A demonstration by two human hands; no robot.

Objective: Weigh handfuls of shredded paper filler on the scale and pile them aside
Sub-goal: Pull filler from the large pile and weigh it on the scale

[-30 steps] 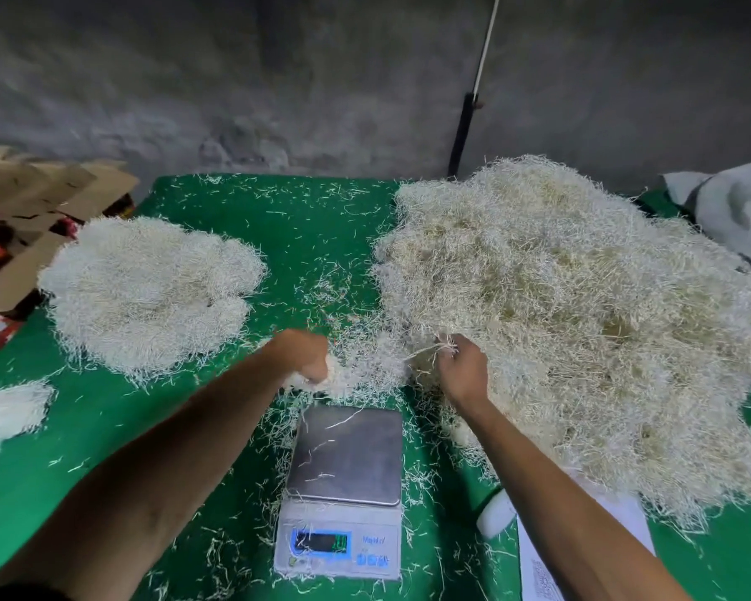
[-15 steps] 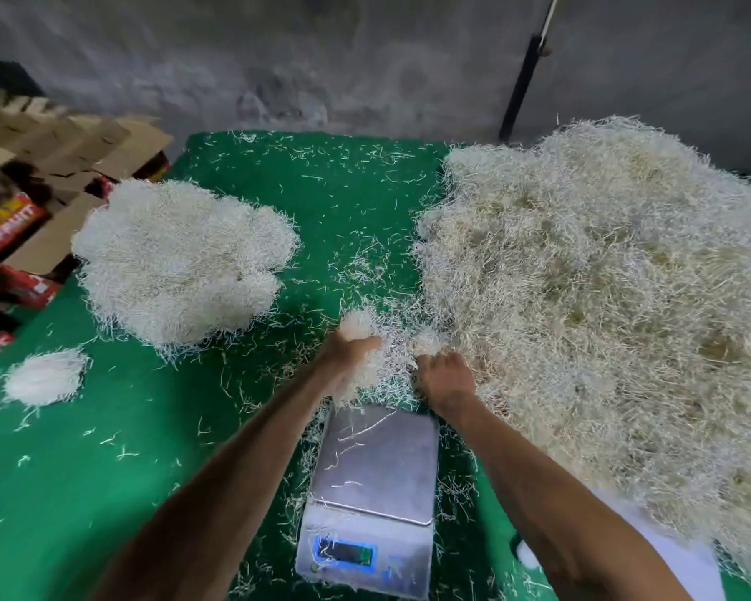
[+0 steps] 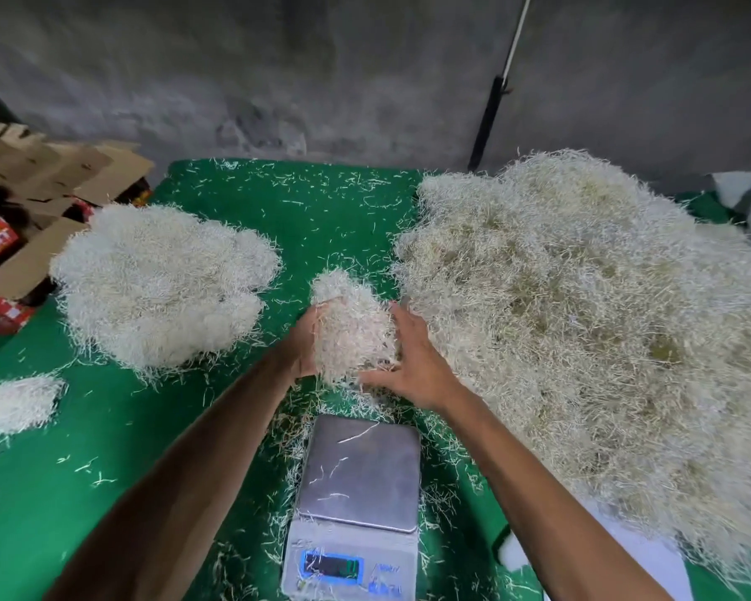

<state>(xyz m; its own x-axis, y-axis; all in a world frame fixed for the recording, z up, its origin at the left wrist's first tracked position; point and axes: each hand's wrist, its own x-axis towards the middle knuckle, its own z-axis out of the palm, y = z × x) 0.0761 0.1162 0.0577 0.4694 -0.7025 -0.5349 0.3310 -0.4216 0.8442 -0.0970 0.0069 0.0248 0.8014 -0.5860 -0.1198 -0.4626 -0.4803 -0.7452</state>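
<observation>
Green cloth table [image 3: 118, 435] against a grey concrete wall [image 3: 278, 71]; cardboard boxes [image 3: 40, 188] off its left edge. Big shredded paper heap [image 3: 582, 323] on the right side, weighed pile [image 3: 161, 284] left, scale [image 3: 360, 474] at the near edge, pan bare but for a few strands. Left hand [image 3: 302, 340] and right hand [image 3: 412, 362], fingers loosely spread, cup a handful [image 3: 352, 327] between them. Half a second ago both hands were low, pulling at the heap's edge; now the handful is lifted clear, beyond the scale.
</observation>
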